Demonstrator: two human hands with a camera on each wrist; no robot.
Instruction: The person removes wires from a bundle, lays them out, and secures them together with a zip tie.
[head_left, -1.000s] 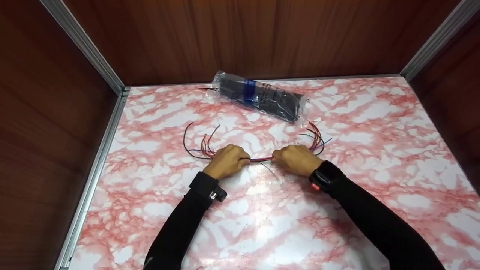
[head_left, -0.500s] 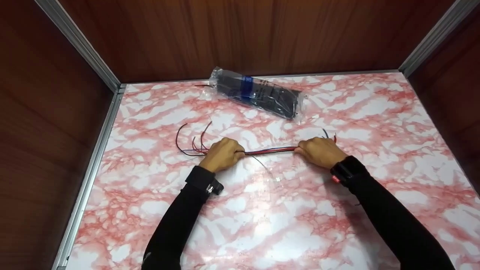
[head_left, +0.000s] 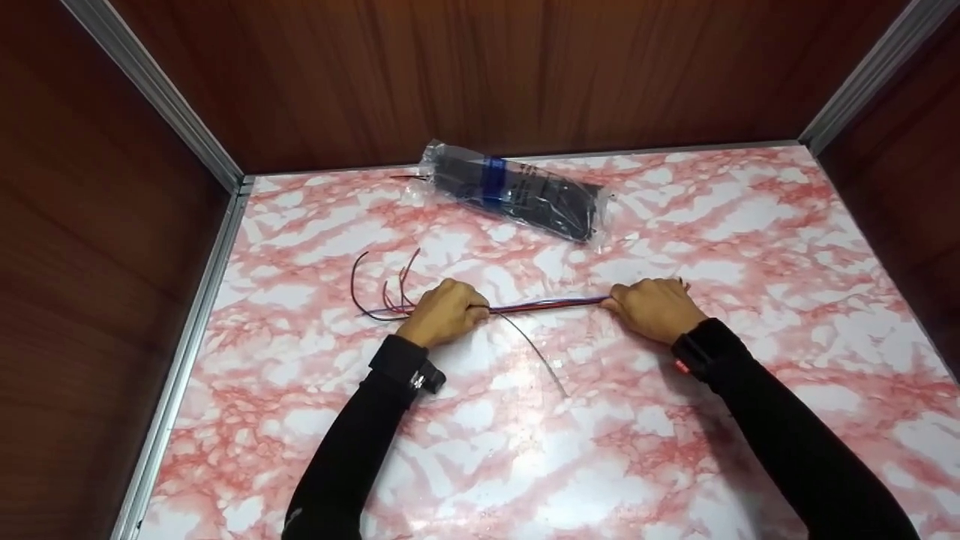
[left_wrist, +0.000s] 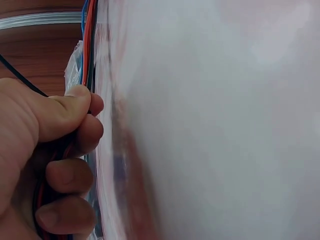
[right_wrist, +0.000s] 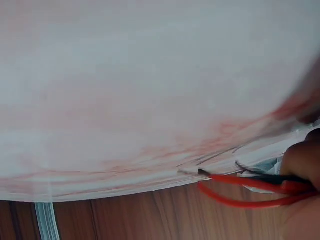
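A bundle of red, blue and black wires [head_left: 551, 304] runs nearly straight between the two hands. My left hand [head_left: 444, 313] grips it, thumb pressed on the wires [left_wrist: 86, 55] in the left wrist view, other fingers curled round them. Loose wire ends [head_left: 360, 285] curve out beyond this hand. From near its thumb a thin dark strand [head_left: 536, 352] slants down toward the front. My right hand [head_left: 651, 309] grips the bundle's other end. In the right wrist view, red wire ends [right_wrist: 235, 202] and a black one poke out past its fingers; most of that hand is outside the picture.
A clear plastic bag [head_left: 517, 191] packed with long black strips and bearing a blue band lies near the back of the pink-and-white marbled table [head_left: 480, 465]. Brown wood panels [head_left: 525, 75] with metal corner rails enclose the back and sides.
My right hand has slid rightward along the bundle, so a longer stretch of wire shows between the hands and its right ends now barely show. My left hand keeps its grip, nearly in place.
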